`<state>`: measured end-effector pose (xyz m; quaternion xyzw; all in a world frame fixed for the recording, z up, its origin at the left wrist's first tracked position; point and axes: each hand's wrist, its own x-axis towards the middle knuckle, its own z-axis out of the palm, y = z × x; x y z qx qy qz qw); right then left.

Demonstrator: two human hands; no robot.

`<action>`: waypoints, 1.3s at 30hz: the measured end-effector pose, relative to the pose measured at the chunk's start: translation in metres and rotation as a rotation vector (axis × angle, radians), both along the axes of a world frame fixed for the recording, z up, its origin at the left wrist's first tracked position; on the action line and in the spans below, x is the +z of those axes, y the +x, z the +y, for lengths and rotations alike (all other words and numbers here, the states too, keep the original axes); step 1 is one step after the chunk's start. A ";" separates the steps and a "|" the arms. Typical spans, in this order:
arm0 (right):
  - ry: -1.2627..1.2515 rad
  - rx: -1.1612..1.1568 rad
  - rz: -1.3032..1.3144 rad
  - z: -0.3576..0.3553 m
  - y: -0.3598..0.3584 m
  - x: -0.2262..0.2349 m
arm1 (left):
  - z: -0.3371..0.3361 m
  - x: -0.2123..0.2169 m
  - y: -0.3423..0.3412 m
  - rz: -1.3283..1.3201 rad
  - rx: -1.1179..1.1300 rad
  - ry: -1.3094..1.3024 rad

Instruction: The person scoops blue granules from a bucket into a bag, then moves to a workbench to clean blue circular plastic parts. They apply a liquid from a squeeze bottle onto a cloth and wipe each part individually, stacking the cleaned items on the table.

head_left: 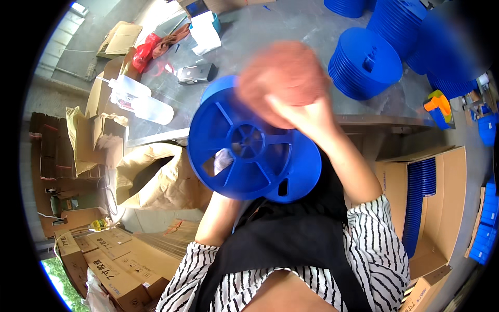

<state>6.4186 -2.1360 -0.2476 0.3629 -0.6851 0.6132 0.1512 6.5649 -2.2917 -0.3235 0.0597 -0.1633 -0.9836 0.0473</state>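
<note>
A blue plastic reel (208,135) with spokes and a round hub is tilted up in front of me. My left forearm runs up behind it, and the hand holds the reel from below. Something whitish, perhaps gloved fingers of my left hand (223,161), shows through a gap between spokes. Behind the reel's right side is another blue disc (304,166) with a small slot; whether it belongs to the same reel I cannot tell. My right hand (312,114) grips a reddish-brown cloth (286,78), blurred by motion, over the reel's upper right edge.
Stacks of blue reels (364,62) stand on the grey table (291,21) at the right. White bottles (150,106) and a dark box (196,74) are at the left. An open carton (439,208) with blue discs stands lower right; flattened cardboard (119,260) lies lower left.
</note>
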 end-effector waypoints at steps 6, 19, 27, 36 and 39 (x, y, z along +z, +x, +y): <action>-0.207 -0.111 -0.501 0.118 0.033 -0.103 | -0.050 0.053 -0.084 0.123 0.364 -1.439; -0.777 -0.177 -0.901 0.181 0.090 -0.126 | -0.106 0.012 -0.294 -0.468 0.051 -2.744; -0.868 0.366 -1.101 0.143 0.105 -0.097 | -0.054 0.019 -0.051 0.198 0.464 -2.283; -0.415 0.442 -1.098 0.094 0.119 -0.078 | -0.003 -0.028 0.055 -0.131 0.269 -2.086; -0.466 0.485 -1.105 0.093 0.117 -0.075 | -0.010 -0.013 0.059 0.051 0.311 -2.185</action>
